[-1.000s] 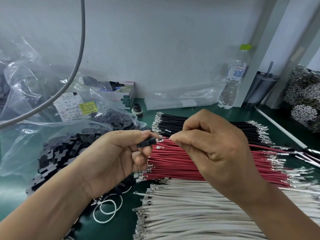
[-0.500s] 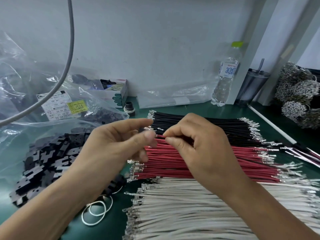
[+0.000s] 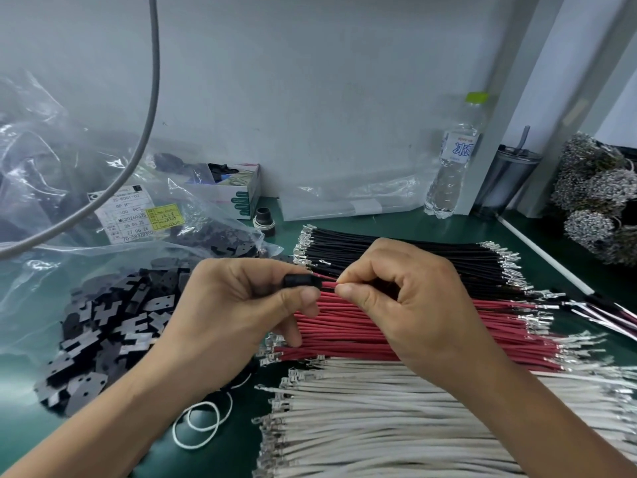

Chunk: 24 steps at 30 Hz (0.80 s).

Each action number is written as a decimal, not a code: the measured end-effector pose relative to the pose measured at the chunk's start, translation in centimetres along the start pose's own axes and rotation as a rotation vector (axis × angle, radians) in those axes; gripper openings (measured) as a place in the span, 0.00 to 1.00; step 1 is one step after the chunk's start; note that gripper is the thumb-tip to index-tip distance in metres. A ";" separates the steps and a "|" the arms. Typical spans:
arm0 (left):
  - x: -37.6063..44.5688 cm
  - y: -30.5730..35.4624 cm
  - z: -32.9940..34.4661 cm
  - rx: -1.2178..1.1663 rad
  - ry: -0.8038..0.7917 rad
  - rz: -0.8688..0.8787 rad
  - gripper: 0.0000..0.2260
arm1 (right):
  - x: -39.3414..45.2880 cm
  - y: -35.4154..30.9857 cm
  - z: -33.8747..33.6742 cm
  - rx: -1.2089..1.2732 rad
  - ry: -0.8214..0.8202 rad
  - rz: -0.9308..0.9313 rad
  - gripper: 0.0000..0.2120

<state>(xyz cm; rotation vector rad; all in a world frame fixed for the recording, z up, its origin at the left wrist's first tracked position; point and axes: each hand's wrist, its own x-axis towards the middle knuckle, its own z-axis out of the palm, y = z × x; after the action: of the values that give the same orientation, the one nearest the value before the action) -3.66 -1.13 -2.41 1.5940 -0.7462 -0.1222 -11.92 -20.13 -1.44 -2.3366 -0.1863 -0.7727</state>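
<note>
Both hands meet at mid-frame on my feed, fingertips almost touching. My left hand [image 3: 238,305] pinches one small black housing [image 3: 298,281] between thumb and forefinger, the other fingers curled underneath, wrist coming in from the lower left. My right hand [image 3: 413,305] pinches one red wire [image 3: 327,286] between thumb and forefinger right at the housing's mouth, knuckles arched, forearm entering from the lower right. Whether the wire tip is inside the housing I cannot tell.

Below the hands on the green mat [image 3: 344,225] I count three flat bundles of terminal-tipped leads: black wires [image 3: 396,250] farthest up, red wires [image 3: 344,326] in the middle, white wires [image 3: 379,408] nearest the bottom edge. Each holds too many to count.

At lower left lie white rubber bands [image 3: 203,422], at least two loops overlapping, beside a heap of black flat parts [image 3: 103,326]. Toward the upper right stand one water bottle [image 3: 451,160] and one grey tumbler [image 3: 506,181]. One small box [image 3: 241,191] sits at centre left, with a labelled plastic bag [image 3: 51,167] and one grey cable [image 3: 151,98] crossing the upper left.
</note>
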 end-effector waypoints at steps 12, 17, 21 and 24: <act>-0.1 -0.1 0.1 0.004 -0.001 -0.006 0.05 | 0.7 -0.5 -2.4 -0.305 -0.045 -0.047 0.02; 0.2 -0.8 -0.1 0.010 0.049 -0.044 0.02 | -1.6 -2.0 -2.3 -0.420 -0.358 -0.045 0.06; 0.2 -1.1 -0.1 0.026 0.042 -0.038 0.03 | -3.0 -1.3 -1.3 -0.339 -0.453 0.065 0.10; 0.2 -1.3 -0.3 0.029 0.055 -0.044 0.04 | -2.9 -0.9 -1.3 -0.320 -0.430 0.060 0.07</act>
<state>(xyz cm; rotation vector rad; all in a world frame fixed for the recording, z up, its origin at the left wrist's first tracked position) -2.82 -1.04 -3.52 1.6349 -0.6736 -0.0994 -15.23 -20.05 -1.82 -2.7789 -0.1863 -0.2740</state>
